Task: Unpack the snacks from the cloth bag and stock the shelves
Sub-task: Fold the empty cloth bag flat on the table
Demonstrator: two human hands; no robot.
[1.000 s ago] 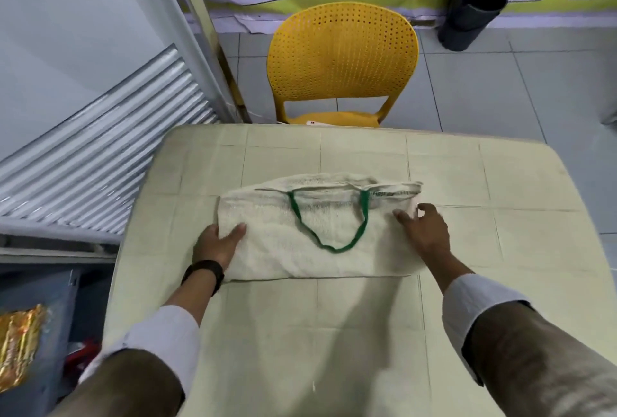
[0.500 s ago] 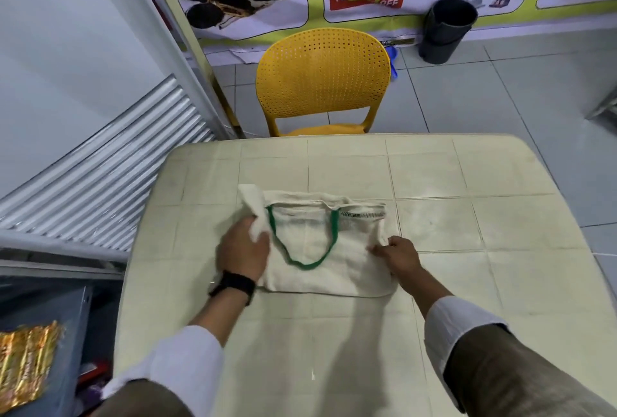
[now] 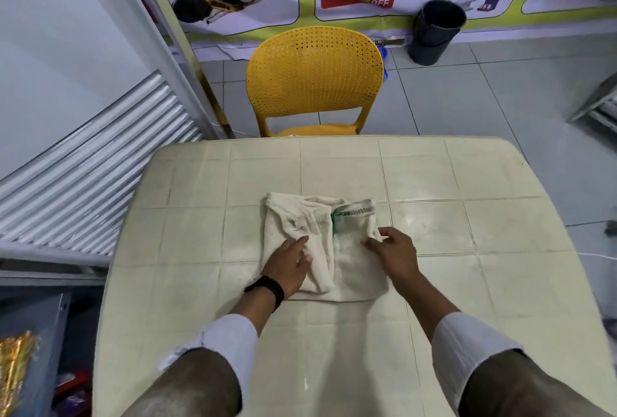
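Note:
The cream cloth bag (image 3: 354, 269) lies flat on the pale tiled table (image 3: 484, 283), folded into a small square. Its left part is doubled over the middle, and only a short piece of the green handle (image 3: 334, 221) shows. My left hand (image 3: 288, 266) rests palm down on the folded-over flap, fingers spread. My right hand (image 3: 395, 253) sits on the bag's right side, thumb and fingers pinching the cloth near its edge. No snacks are on the table.
A yellow plastic chair (image 3: 314, 79) stands at the table's far edge. A dark bin (image 3: 435, 32) stands by the banner wall. At the left are a corrugated metal sheet (image 3: 83, 176) and a grey shelf with golden packets (image 3: 13, 370).
My left hand has folded the bag's left side over to the middle, hiding most of the green handle. My right hand has shifted inward along the right edge. The view tilted up.

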